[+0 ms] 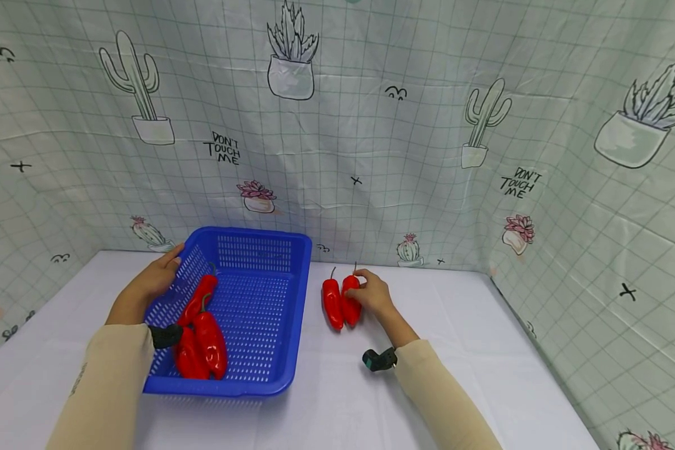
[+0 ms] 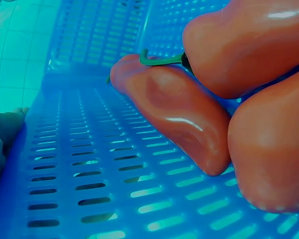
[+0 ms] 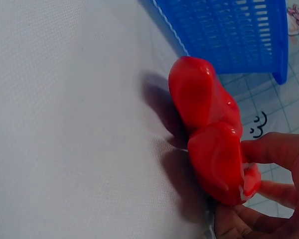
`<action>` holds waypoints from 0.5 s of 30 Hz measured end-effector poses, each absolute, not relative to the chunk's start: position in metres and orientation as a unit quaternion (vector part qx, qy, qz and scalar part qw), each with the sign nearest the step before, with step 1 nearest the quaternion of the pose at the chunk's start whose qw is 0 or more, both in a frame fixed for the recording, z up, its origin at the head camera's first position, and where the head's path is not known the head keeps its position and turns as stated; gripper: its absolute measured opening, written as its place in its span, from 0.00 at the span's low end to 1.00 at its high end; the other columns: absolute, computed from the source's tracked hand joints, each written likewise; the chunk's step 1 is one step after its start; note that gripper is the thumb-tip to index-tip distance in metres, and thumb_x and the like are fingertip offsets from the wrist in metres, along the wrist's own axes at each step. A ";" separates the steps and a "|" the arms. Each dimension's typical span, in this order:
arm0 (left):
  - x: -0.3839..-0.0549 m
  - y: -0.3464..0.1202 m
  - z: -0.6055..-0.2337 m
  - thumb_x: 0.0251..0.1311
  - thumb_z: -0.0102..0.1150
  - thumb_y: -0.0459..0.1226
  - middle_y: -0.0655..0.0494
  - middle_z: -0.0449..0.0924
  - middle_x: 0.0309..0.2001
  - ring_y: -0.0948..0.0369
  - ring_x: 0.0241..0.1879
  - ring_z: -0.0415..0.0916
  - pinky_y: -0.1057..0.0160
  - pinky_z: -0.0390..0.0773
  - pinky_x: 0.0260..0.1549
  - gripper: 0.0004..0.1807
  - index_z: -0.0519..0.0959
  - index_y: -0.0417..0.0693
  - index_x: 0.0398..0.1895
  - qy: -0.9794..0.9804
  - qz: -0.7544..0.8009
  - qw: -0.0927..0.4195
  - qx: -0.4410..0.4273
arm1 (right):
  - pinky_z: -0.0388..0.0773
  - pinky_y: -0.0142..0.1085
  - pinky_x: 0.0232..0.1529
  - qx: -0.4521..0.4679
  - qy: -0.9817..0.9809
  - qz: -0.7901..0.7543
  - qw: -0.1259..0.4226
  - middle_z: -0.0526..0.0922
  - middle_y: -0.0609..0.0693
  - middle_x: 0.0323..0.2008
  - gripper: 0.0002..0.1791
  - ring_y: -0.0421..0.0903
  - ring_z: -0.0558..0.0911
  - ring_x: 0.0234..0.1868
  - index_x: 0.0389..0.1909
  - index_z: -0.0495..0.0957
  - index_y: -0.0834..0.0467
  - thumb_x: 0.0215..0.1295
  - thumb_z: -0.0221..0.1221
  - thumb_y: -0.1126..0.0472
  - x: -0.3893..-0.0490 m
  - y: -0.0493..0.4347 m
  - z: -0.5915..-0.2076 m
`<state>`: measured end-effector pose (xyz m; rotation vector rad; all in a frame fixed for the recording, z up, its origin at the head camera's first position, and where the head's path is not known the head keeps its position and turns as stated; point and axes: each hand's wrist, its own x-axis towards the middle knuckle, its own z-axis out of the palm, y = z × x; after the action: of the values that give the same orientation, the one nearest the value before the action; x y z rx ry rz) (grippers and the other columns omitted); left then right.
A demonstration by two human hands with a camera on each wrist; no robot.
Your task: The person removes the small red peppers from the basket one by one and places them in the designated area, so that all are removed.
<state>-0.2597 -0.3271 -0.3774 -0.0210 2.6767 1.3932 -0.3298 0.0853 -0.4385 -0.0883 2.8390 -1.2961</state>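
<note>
Peppers are shining a glossy, smooth red, long and tapering, with thin green stems curving from their tops. Three peppers are lying along the left side of a blue plastic basket with slotted walls. Outside it, on the right, a fourth pepper is lying with its stem pointing away, and just beside it a fifth pepper is sitting in the fingers of the right hand.

That right grip is closing to the pepper's width, thumb and fingers pinching it near the stem end. Fingers of the left hand are reaching fairly straight along the outside of the basket's left wall, touching near the far corner and pinching nothing.

White cloth is covering the surface, and the peppers outside the basket are casting soft shadows on it. Behind and to the sides, a pale gridded cloth is hanging in ripples, showing potted cactus drawings and "DON'T TOUCH ME" lettering. Beige sleeves are covering both forearms.
</note>
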 end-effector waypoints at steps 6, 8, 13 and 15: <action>-0.266 -0.335 -0.385 0.79 0.20 0.42 0.22 0.34 0.73 0.24 0.68 0.47 0.29 0.55 0.63 0.30 0.30 0.42 0.77 0.880 0.471 0.066 -0.001 | 0.83 0.45 0.48 -0.031 0.909 -0.415 0.009 0.83 0.65 0.49 0.29 0.56 0.83 0.47 0.62 0.72 0.63 0.59 0.64 0.60 -0.327 0.086 -0.438; -0.268 -0.338 -0.389 0.79 0.23 0.45 0.24 0.37 0.74 0.27 0.67 0.55 0.31 0.62 0.61 0.31 0.32 0.47 0.78 0.883 0.466 0.060 0.001 | 0.84 0.45 0.47 -0.023 0.913 -0.408 0.005 0.83 0.64 0.49 0.30 0.56 0.82 0.46 0.61 0.72 0.63 0.58 0.65 0.59 -0.327 0.086 -0.438; -0.268 -0.337 -0.387 0.79 0.22 0.44 0.22 0.39 0.73 0.28 0.64 0.60 0.32 0.66 0.60 0.31 0.32 0.47 0.78 0.883 0.464 0.064 -0.005 | 0.84 0.44 0.44 -0.006 0.924 -0.382 -0.015 0.82 0.62 0.48 0.30 0.55 0.81 0.45 0.58 0.73 0.64 0.56 0.67 0.56 -0.326 0.087 -0.438; -0.265 -0.334 -0.383 0.79 0.19 0.42 0.21 0.37 0.72 0.25 0.66 0.55 0.30 0.60 0.62 0.30 0.30 0.43 0.77 0.881 0.467 0.073 -0.009 | 0.84 0.45 0.44 -0.005 0.925 -0.379 -0.022 0.82 0.62 0.48 0.29 0.56 0.82 0.45 0.57 0.73 0.64 0.57 0.66 0.55 -0.326 0.087 -0.439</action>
<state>-0.2647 -0.3338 -0.3826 -0.0260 2.6469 1.4023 -0.3262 0.0871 -0.4389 -0.0152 2.9475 -1.2083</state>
